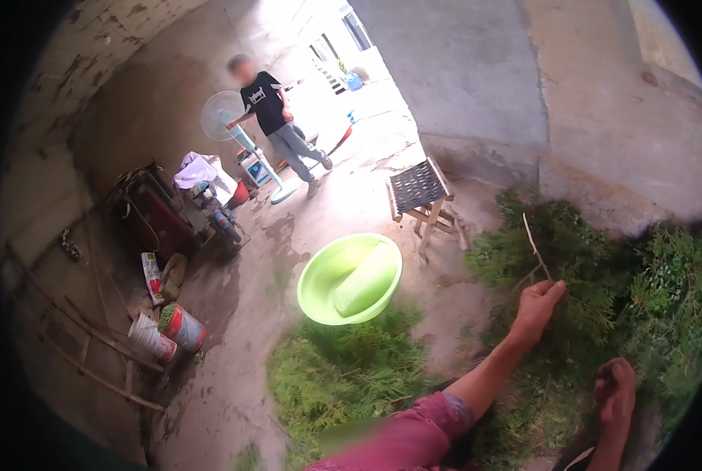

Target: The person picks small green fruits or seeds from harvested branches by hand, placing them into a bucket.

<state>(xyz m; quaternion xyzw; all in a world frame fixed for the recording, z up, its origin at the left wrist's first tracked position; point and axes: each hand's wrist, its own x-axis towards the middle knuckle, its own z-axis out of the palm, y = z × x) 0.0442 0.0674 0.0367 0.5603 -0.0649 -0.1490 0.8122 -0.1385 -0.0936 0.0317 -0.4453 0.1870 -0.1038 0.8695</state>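
Note:
My left hand (536, 308) is closed round the lower end of a thin bare twig (533, 243), which points up and slightly left. Behind and below it lies a heap of green leafy branches (665, 290). At the lower right, my right hand (616, 388) has its fingers curled in over the branches; what it holds, if anything, I cannot make out. A light green basin (315, 286) with a ribbed washboard-like piece (365, 279) in it stands left of my left arm. More cut greenery (343, 369) is piled just below the basin.
A woven stool (419, 188) stands beyond the basin. Further back, a person (264, 102) touches a standing fan (245, 140). Two buckets (182, 328), a motorbike (221, 220) and a wooden ladder (92, 365) are on the left. A wall (476, 86) rises at the right.

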